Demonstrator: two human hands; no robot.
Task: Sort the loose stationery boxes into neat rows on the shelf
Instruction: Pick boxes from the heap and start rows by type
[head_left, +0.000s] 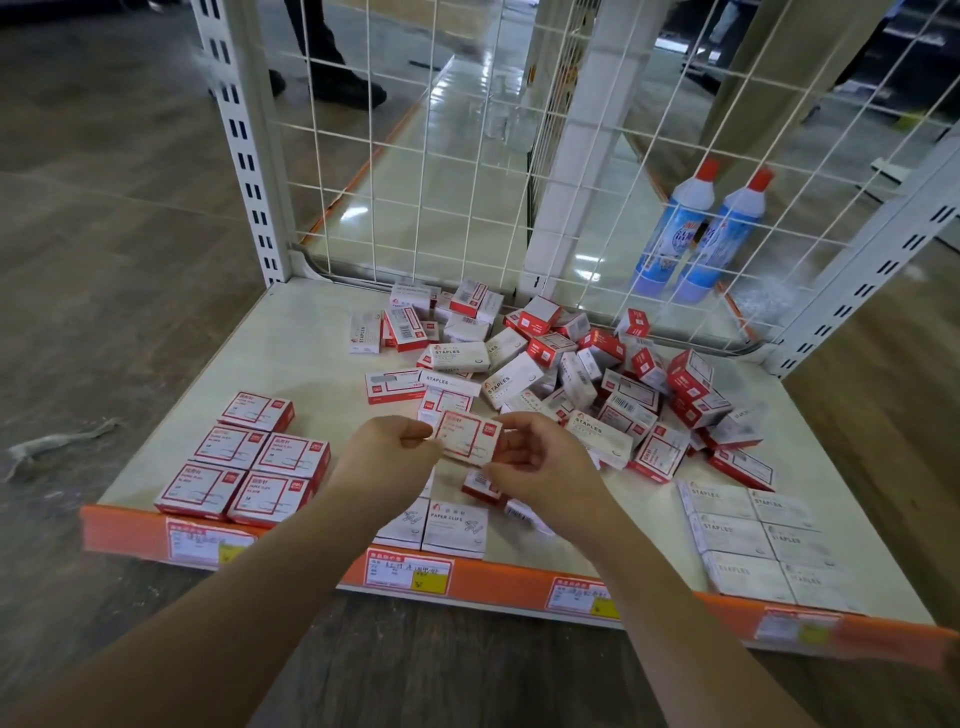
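A red-and-white paper clip box (466, 435) is held above the middle of the shelf (311, 353). My left hand (387, 453) pinches its left edge and my right hand (535, 462) grips its right side. A loose pile of red and white stationery boxes (561, 374) covers the back and right of the shelf. At the front left, several red-bordered boxes (249, 462) lie in neat rows. White paper clip boxes (454, 527) sit at the front centre, partly hidden by my arms. White staples boxes (753, 540) are lined up at the front right.
An orange price strip (493, 577) with labels runs along the shelf's front edge. A white wire grid (415, 171) backs the shelf, with slotted uprights (244, 140) at the sides. Two blue bottles (696, 234) stand behind the grid. A person's feet (337, 78) are on the floor beyond.
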